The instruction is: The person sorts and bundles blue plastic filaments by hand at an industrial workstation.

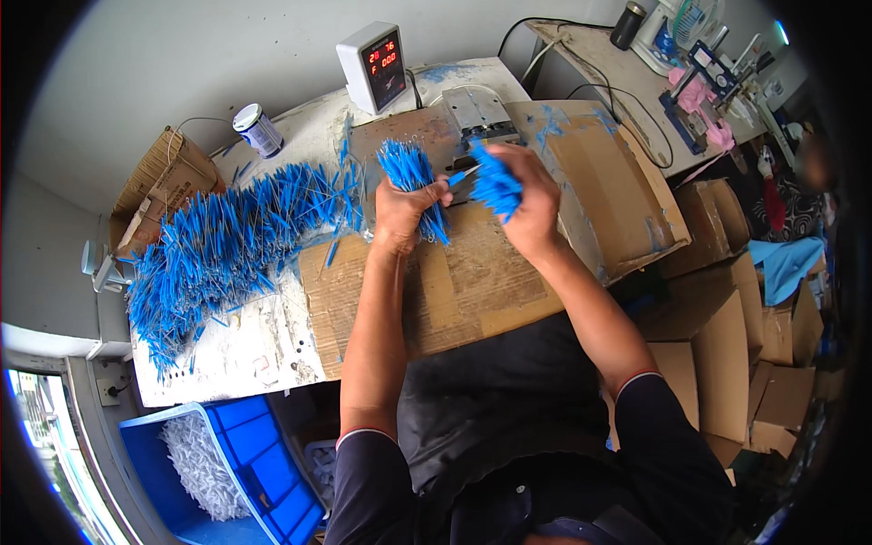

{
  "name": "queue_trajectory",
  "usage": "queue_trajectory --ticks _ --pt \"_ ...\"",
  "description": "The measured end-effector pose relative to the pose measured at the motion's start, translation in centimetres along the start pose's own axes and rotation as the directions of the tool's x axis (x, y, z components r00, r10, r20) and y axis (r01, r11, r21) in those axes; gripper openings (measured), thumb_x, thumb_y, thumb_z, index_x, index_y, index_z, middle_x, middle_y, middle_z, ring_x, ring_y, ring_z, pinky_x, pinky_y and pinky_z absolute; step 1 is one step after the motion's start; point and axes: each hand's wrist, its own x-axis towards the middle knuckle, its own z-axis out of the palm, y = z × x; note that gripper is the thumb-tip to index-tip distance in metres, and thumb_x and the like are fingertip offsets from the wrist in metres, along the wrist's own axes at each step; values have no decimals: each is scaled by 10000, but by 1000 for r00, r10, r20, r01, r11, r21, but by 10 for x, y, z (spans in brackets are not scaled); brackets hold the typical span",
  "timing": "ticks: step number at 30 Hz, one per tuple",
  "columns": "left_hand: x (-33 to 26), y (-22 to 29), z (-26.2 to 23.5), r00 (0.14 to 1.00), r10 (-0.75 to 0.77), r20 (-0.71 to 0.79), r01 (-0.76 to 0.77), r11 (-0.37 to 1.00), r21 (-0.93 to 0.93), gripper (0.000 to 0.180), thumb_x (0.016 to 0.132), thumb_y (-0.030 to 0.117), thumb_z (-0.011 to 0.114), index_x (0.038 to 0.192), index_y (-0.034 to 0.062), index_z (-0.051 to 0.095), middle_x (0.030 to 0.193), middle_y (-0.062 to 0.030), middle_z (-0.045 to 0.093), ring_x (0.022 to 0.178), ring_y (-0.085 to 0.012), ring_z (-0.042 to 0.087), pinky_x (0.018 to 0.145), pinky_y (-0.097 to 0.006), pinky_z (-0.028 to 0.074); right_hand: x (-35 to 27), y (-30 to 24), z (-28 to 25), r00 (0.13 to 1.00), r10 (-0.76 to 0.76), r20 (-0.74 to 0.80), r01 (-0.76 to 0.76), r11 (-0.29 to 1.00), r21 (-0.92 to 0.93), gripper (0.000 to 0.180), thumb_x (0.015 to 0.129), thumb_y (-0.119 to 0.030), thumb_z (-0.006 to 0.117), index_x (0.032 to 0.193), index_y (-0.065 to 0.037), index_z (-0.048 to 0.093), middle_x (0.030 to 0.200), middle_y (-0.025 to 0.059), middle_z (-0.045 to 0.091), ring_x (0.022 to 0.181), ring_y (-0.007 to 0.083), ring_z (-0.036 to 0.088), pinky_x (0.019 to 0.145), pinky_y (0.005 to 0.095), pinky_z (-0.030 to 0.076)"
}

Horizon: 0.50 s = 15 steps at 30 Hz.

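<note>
My left hand (pixel 406 211) is closed round an upright bundle of thin blue sticks (pixel 406 162) with fine wire ends. My right hand (pixel 534 193), a little blurred, grips a second bunch of blue sticks (pixel 493 184). Between the two hands, a single blue stick (pixel 460 176) pokes out near my left thumb. Both hands are above a cardboard sheet (pixel 472 282) on the worktable. A large heap of the same wire-ended sticks (pixel 245 232) lies to the left of my left hand. Just beyond my right hand sits a metal fixture (pixel 477 111), partly hidden.
A white display box (pixel 356 71) with red digits stands at the back, a white-and-blue can (pixel 258 133) left of it. Lower left, a blue crate (pixel 263 454) holds whitish pieces. Cardboard boxes (pixel 727 363) crowd the right, near another person (pixel 799 195). A side table (pixel 581 54) carries equipment.
</note>
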Motion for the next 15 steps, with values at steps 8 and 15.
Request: queue_trajectory --ticks 8,15 --pt "-1 3 4 999 -7 40 10 997 -72 228 822 -74 744 1026 -42 649 890 -121 714 774 -221 720 698 -341 603 -7 33 -7 818 149 555 -56 982 -181 192 786 35 629 968 -21 655 938 164 702 860 386 669 756 469 532" --pt "3 1 1 984 -94 150 100 994 -33 246 834 -2 801 1024 -22 645 873 -123 713 757 -225 714 713 -333 593 -13 16 8 507 708 491 -845 296 446 140 866 -99 782 973 -42 714 766 -9 664 582 37 523 485 227 382"
